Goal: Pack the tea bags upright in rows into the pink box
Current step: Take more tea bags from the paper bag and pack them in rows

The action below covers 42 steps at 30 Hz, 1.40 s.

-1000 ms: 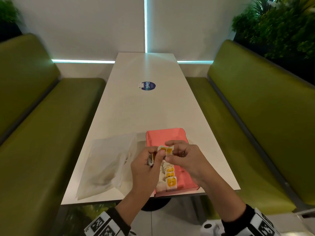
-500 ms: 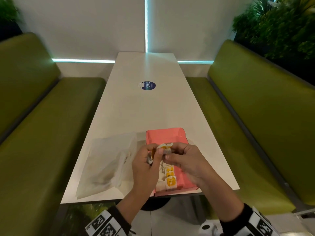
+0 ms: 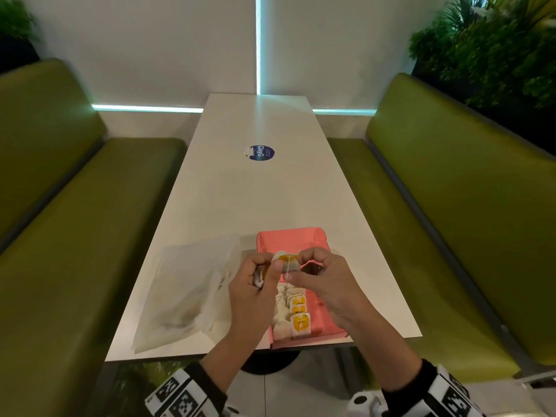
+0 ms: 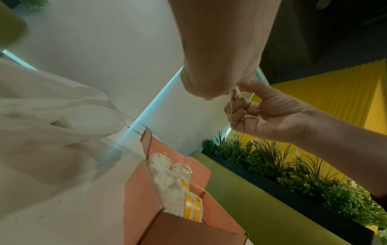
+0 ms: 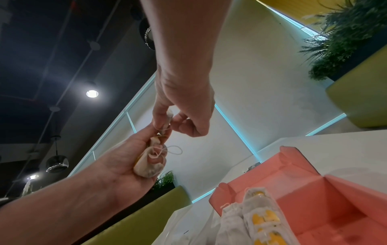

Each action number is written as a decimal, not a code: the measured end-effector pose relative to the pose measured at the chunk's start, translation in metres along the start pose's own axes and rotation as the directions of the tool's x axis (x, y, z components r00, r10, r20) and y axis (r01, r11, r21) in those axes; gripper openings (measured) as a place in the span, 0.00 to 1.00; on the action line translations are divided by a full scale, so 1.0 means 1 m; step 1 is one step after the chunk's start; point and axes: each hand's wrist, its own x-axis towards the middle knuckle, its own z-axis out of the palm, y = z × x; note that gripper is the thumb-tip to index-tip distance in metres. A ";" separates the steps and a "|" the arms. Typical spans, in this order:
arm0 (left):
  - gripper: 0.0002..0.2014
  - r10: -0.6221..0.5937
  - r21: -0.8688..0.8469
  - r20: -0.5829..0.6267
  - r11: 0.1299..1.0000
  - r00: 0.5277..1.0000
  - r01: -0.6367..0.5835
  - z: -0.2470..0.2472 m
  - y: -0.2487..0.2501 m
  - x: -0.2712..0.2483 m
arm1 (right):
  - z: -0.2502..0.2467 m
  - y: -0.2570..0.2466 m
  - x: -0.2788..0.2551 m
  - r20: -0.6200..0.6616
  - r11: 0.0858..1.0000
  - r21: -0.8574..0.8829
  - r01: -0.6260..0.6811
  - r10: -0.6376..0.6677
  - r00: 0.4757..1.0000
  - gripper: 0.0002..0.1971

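An open pink box lies at the table's near edge. A row of white tea bags with yellow tags stands upright along its left side, and the right side is bare. Just above the box both hands pinch one tea bag between them. My left hand also grips a bundled tea bag with a loose string in its palm. My right hand pinches the bag's top and string with curled fingers. The box and its packed bags lie below the hands.
A crumpled clear plastic bag lies on the white table just left of the box. A round blue sticker sits mid-table. Green benches run along both sides, and plants stand at the back right.
Both hands stay above the box, their fingers working the tea bag between them. The bag has shifted slightly left and its yellow tag shows less.
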 end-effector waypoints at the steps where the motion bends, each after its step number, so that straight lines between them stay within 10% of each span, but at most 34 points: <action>1: 0.13 0.000 -0.005 0.021 1.000 1.000 0.001 0.000 0.001 0.000 | 0.000 0.001 0.000 0.037 1.000 0.010 0.001 -0.001 0.999 0.12; 8: 0.07 -0.112 -0.003 0.110 0.994 0.988 0.113 -0.003 0.001 0.002 | -0.014 -0.009 0.000 0.168 0.990 -0.138 0.013 0.010 0.986 0.18; 22: 0.12 -0.219 0.032 0.455 0.973 0.863 0.229 -0.006 -0.007 0.000 | -0.022 -0.004 0.011 0.013 0.969 -0.247 0.020 -0.017 1.000 0.04; 37: 0.10 -0.343 0.234 0.495 0.938 0.799 0.257 -0.005 -0.031 -0.004 | -0.037 0.025 0.010 0.162 0.791 -0.604 0.097 0.002 0.987 0.07; 42: 0.11 -0.311 0.518 0.518 0.855 0.797 -0.003 -0.009 -0.053 -0.002 | -0.054 0.047 0.008 0.225 0.714 -0.697 0.066 0.131 0.965 0.08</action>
